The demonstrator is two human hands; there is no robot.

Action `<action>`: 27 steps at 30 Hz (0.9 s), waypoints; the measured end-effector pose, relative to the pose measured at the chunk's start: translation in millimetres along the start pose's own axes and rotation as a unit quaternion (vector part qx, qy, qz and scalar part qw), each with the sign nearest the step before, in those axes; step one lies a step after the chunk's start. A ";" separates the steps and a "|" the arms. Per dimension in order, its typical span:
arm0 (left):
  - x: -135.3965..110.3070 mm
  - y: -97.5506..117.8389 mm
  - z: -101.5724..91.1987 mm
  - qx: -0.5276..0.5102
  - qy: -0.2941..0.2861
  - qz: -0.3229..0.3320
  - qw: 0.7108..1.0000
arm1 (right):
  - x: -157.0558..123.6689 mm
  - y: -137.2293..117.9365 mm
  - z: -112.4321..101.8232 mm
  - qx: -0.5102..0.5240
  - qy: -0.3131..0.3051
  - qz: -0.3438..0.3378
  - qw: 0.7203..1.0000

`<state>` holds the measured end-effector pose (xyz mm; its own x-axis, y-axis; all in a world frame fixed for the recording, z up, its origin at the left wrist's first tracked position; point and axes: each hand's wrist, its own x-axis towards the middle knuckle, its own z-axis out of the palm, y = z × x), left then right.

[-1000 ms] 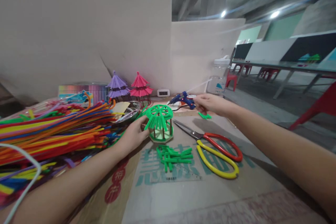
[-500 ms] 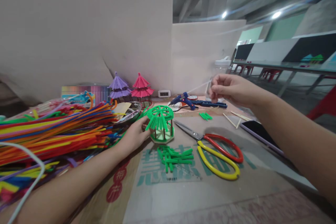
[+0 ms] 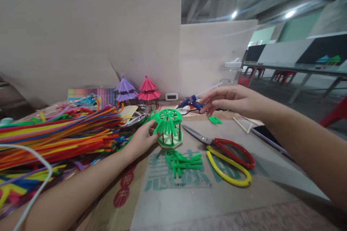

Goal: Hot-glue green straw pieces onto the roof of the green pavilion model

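Note:
My left hand (image 3: 145, 138) grips the left side of a small green pavilion model (image 3: 168, 126), which has a wheel-like top, brown posts and a pale base. Short green strips fan down from part of its roof. In the air at the right, my right hand (image 3: 225, 101) has its fingers apart and bent downward, near the handle of a blue glue gun (image 3: 189, 103); I see nothing in it. A pile of cut green pipe cleaner pieces (image 3: 181, 162) lies in front of the model. Beside it rest scissors (image 3: 217, 142) with red and yellow handles.
Bundles of coloured pipe cleaners (image 3: 67, 126) fill the left side. Purple (image 3: 126, 90) and pink (image 3: 148, 89) pavilion models stand at the back, with a small clock (image 3: 171, 96) and a clear jar (image 3: 232, 72). A phone (image 3: 268, 137) and thin sticks (image 3: 244, 124) lie at the right.
My right hand has come down and to the left, closer to the glue gun, and its fingers have opened out. The left hand stays on the green model.

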<state>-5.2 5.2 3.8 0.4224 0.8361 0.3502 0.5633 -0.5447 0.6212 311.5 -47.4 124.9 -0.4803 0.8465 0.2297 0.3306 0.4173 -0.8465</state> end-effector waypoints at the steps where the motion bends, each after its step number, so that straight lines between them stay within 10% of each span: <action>1: 0.2 -0.7 0.3 0.005 0.006 -0.003 1.000 | -0.6 -0.4 1.7 0.022 0.002 -0.002 1.000; 12: 0.2 -1.4 0.4 -0.006 -0.003 0.008 1.000 | -1.3 5.2 10.2 0.160 -0.019 -0.053 0.986; 16: 0.1 -0.5 0.0 -0.009 -0.009 0.012 1.000 | -0.8 7.6 -0.6 -0.052 -0.097 0.059 0.992; 21: 0.0 0.4 0.4 -0.029 -0.010 0.018 0.999 | 3.0 24.3 -43.9 -0.461 0.086 0.158 0.869; 27: 0.4 -11.4 4.1 -0.027 0.000 0.011 1.000 | -18.3 56.1 -105.8 -0.483 0.218 0.183 0.828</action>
<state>-8.5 11.5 -6.0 0.4341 0.8238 0.3646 0.5139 -0.5589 0.6509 424.8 -4.5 124.0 0.0649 0.9261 0.3716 0.9858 -0.0018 -0.1676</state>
